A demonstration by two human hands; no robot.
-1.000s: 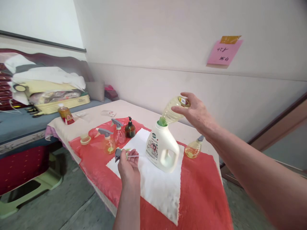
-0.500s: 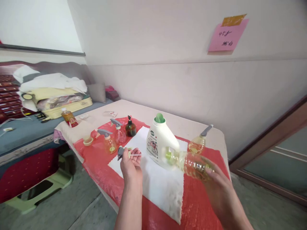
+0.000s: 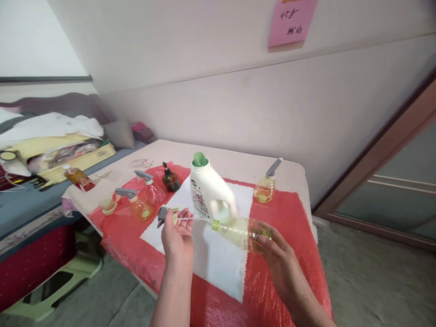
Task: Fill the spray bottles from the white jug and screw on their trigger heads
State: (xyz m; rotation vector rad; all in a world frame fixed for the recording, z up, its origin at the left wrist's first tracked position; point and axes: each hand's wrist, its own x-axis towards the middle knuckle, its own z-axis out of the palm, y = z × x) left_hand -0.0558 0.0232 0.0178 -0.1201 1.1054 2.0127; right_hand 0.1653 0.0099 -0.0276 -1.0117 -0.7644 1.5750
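Note:
My left hand (image 3: 179,231), palm turned up, holds a grey trigger spray head (image 3: 162,215) between thumb and fingers. Its thin clear tube points right, toward the neck of a clear yellowish spray bottle (image 3: 235,231). My right hand (image 3: 277,254) is wrapped round the base of that bottle, which lies tilted on its side in the air, its green neck facing left. Whether the tube tip is inside the neck I cannot tell. Just behind stands a white detergent jug (image 3: 209,186) with a green spout, on a white cloth (image 3: 218,268).
On the red plastic sheet (image 3: 272,281) stand an orange spray bottle (image 3: 140,208), a pink one (image 3: 155,193), a brown pump bottle (image 3: 170,180) and a yellowish spray bottle (image 3: 265,188). A small cap (image 3: 109,207) and an oil bottle (image 3: 79,178) are at left.
My right hand has brought the bottle left, its neck now close to the spray head's tube. My left hand keeps its hold. The camera view has turned and tilted.

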